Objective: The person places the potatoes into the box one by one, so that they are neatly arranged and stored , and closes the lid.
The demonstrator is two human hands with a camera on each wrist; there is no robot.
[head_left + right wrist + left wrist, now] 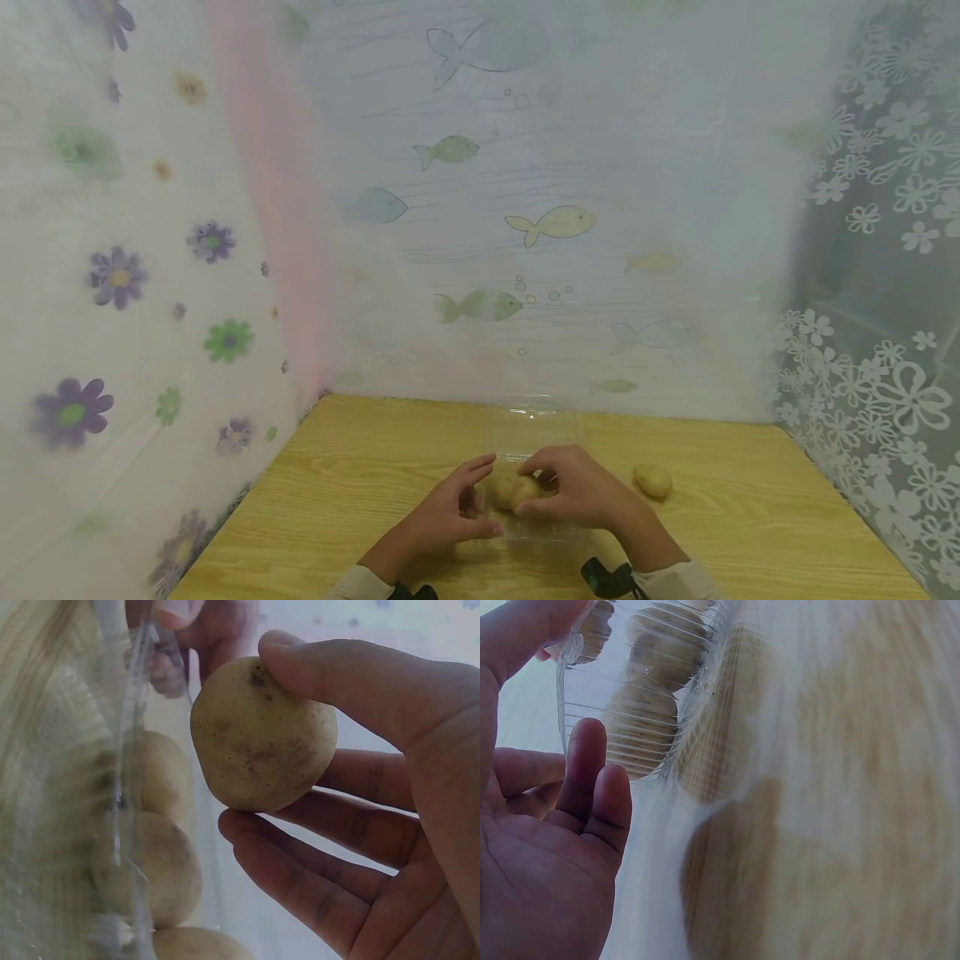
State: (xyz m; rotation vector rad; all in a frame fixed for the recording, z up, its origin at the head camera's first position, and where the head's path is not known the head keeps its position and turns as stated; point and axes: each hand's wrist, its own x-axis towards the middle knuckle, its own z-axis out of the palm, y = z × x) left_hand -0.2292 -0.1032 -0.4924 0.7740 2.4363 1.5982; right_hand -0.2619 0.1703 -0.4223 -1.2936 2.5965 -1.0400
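A potato (262, 735) is held between the thumb and fingers of my right hand (577, 487), just over a clear plastic container (574, 690). Several potatoes (154, 866) lie inside the container, seen through its wall in both wrist views. My left hand (444, 510) is at the container's left side, thumb and fingers spread around its edge; in the left wrist view the hand (551, 847) has its lower fingers loosely bent beside the ribbed wall. The container's lid (534, 429) stands open on the far side.
One more potato (652, 482) lies on the wood-patterned table (360, 450) to the right of the container. Another pale rounded thing (606, 548) is partly hidden by the right wrist. Patterned curtains (375, 333) hang behind and at both sides.
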